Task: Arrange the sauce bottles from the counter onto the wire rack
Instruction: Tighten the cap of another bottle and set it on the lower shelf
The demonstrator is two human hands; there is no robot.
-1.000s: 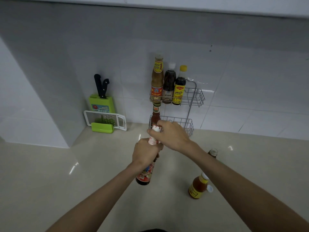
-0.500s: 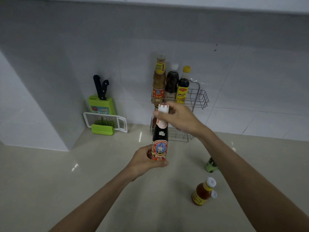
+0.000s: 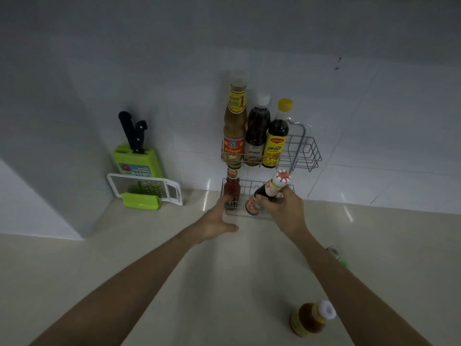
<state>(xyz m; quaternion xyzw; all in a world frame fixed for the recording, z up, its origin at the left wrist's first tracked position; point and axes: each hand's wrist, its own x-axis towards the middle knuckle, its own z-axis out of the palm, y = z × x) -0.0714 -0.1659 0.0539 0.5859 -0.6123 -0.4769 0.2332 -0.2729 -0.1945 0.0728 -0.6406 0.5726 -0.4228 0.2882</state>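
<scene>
The dark sauce bottle tilts — cap up and rightward — at the wire rack's lower tier, right hand fingers clamped round it; left hand fingers apart, holding nothing.

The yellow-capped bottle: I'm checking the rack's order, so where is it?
The yellow-capped bottle stands rightmost of three on the wire rack's upper shelf, beside the white-capped dark bottle.

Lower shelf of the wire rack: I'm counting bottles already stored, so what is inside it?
One red sauce bottle stands at its left end. The right hand tilts a dark bottle in at the front. The hands cover the shelf's front edge.
</scene>
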